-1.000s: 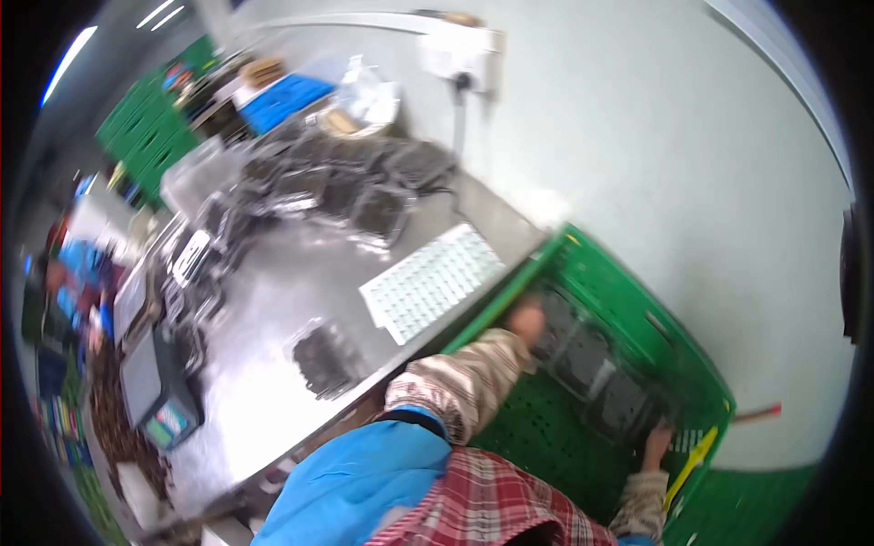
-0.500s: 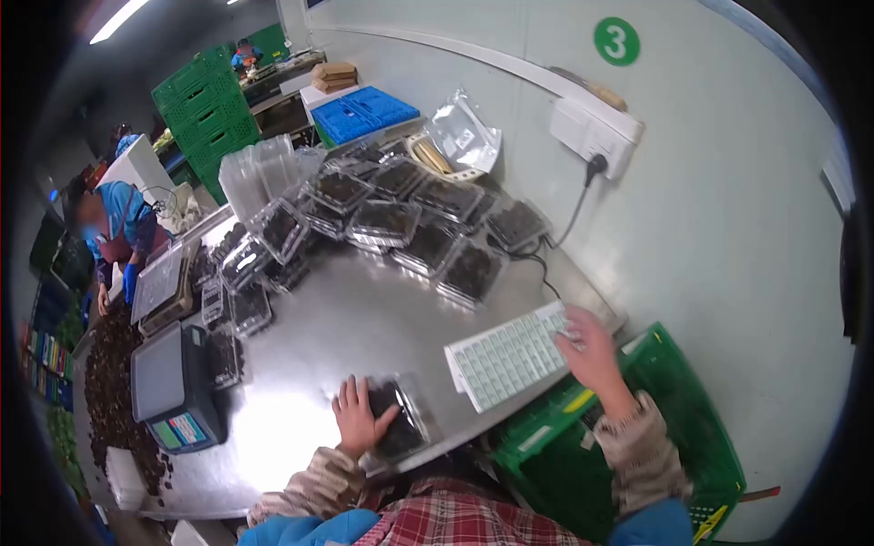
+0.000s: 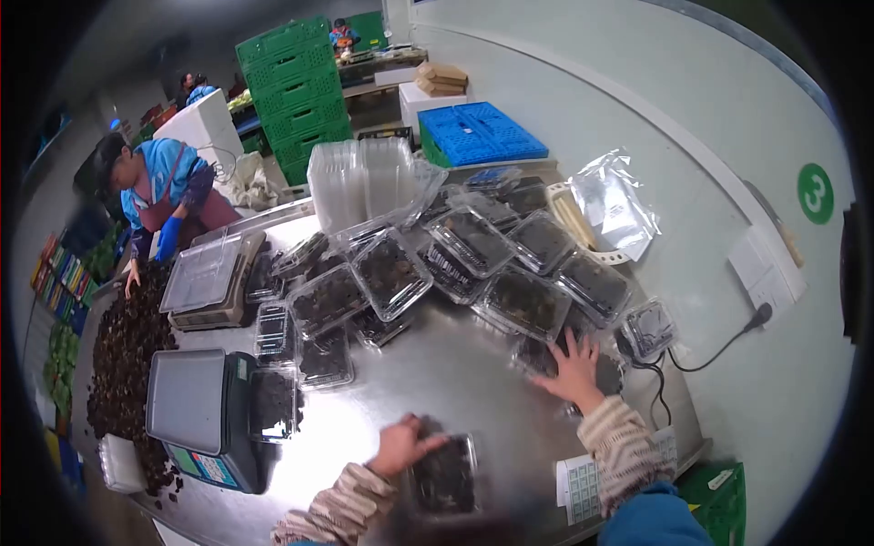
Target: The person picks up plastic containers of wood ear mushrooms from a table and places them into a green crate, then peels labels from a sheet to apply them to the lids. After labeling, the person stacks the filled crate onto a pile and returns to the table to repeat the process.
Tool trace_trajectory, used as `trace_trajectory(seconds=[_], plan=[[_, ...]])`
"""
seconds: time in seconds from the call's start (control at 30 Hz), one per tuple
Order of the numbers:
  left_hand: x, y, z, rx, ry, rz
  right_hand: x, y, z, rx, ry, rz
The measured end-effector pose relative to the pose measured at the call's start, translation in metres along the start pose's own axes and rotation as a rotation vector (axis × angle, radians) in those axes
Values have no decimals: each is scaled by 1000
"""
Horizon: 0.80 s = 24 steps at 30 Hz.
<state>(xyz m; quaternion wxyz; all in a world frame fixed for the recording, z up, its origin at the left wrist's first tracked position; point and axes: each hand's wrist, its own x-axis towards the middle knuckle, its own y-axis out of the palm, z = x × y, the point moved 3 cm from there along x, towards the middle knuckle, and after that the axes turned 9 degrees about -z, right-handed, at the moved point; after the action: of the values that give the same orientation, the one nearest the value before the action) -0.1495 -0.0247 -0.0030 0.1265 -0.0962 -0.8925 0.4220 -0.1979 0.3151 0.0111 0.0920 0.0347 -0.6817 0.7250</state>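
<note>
My left hand (image 3: 404, 448) is at the upper left edge of a clear plastic box (image 3: 446, 482) of dark contents on the metal table. Its thumb lies over the lid and its fingers curl at the edge. My right hand (image 3: 575, 373) is spread over another clear box (image 3: 537, 355) at the near right of the pile, fingers apart. The hand partly hides that box. Beyond it, several filled boxes (image 3: 523, 303) lie heaped. The label sheet (image 3: 579, 490) sits beside my right sleeve, which covers part of it.
A digital scale (image 3: 187, 400) stands at the left, with loose dark pieces (image 3: 127, 364) beyond it. A co-worker (image 3: 168, 187) reaches into these. Stacked empty clear trays (image 3: 360, 177), a blue crate (image 3: 481, 132) and a foil bag (image 3: 614, 200) are at the back. A cable (image 3: 719, 355) runs along the right.
My right hand has moved from the label sheet to the pile of boxes. My left hand has gone from lying flat on the near box to its edge. The view has turned left.
</note>
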Motion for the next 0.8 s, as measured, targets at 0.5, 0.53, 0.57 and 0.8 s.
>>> trace_trajectory(seconds=[0.5,0.53,0.57,0.8], plan=[[225,108,-84,-1130,-559,-494,-83,-55,37,358,-341,-120],[223,104,-91,-990,-638,-473,-81,-49,6,371,-135,-238],[220,105,-97,-807,-687,-515,-84,-52,-18,261,76,-434],[180,133,-83,-948,-498,-148,-103,-19,-46,400,501,24]])
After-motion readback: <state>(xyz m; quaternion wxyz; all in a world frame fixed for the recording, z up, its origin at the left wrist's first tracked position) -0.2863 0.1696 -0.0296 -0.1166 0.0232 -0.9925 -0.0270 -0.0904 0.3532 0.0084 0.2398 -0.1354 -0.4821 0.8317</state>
